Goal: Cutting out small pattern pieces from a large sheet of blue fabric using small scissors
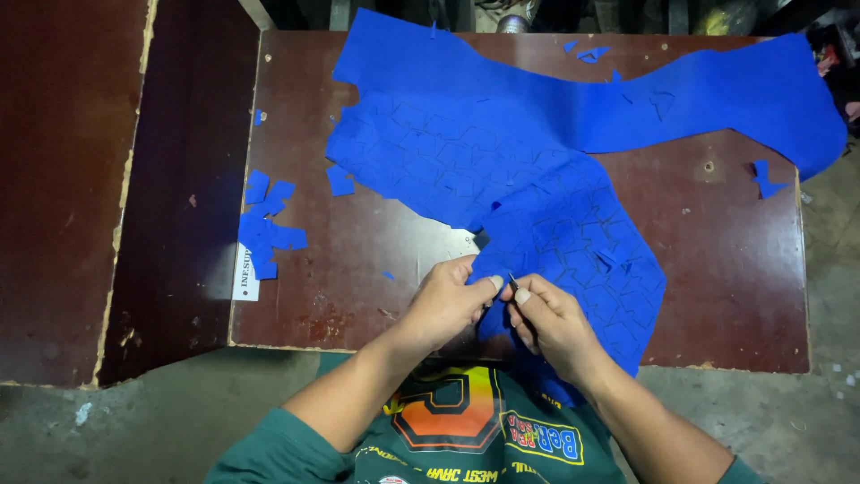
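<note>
Head view, looking down on a dark brown wooden table (358, 296) where a person works a large sheet of bright blue material (537, 152). The left hand (445, 305) pinches the sheet's near edge between thumb and fingers. The right hand (551, 324) is closed around a small thin blade (512, 281), its tip touching the material just beside the left thumb. The step in hand looks like cutting out one marked shape; the next move probably calls for a steady pull along the drawn line while the left hand keeps the edge taut. The sheet sprawls across the table's far and right parts, covered in outlined shapes. A pile of cut blue pieces (265, 229) lies near the table's left edge.
</note>
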